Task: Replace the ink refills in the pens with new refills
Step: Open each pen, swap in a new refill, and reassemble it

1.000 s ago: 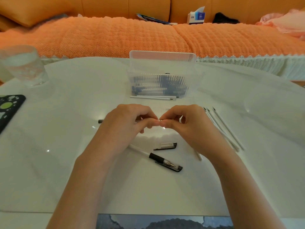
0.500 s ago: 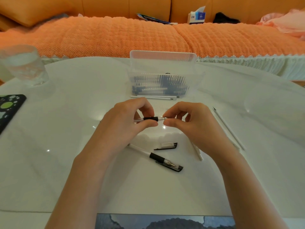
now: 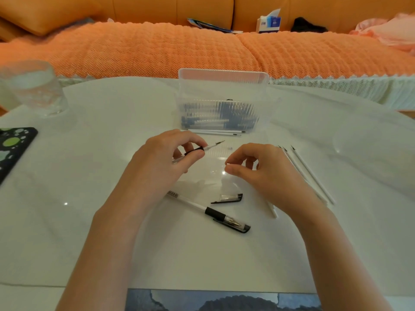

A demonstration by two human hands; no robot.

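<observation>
Left hand gripping pen, right hand curled

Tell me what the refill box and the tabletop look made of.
Refill box: probably clear plastic, ribbed walls; refills show blurred through them. Tabletop: hard, glossy white, maybe glass or polished stone; it shows reflections and sharp light glints.

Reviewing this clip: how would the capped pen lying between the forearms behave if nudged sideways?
Probably light and stiff: the capped pen is a slim plastic barrel. On the glossy table it would likely slide easily. Its black cap clip seems to lie against the surface, which may stop it rolling.
</observation>
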